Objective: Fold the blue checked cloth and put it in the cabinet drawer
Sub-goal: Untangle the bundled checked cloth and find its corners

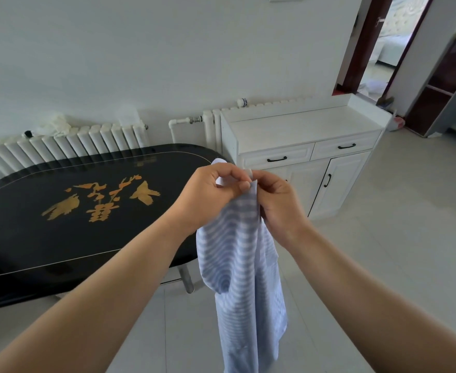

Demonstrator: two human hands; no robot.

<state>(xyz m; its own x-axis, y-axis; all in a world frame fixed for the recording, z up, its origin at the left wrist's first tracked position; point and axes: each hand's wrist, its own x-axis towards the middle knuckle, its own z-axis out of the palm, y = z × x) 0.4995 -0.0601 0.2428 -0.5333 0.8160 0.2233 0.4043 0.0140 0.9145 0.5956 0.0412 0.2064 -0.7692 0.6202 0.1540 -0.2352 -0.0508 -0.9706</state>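
The blue checked cloth (240,265) hangs in the air in front of me, its length drooping toward the floor. My left hand (208,195) pinches its top edge between thumb and fingers. My right hand (278,203) pinches the same top edge just to the right, the two hands nearly touching. Beyond the hands stands the white cabinet (302,130), with two shut drawers under its top: the left drawer (276,156) and the right drawer (346,144), each with a black handle.
A black oval table (87,211) with gold ornament lies to the left, its right end just behind my left hand. White radiators (65,146) line the wall. Pale tiled floor (396,224) spreads to the right; a doorway (377,49) opens at the upper right.
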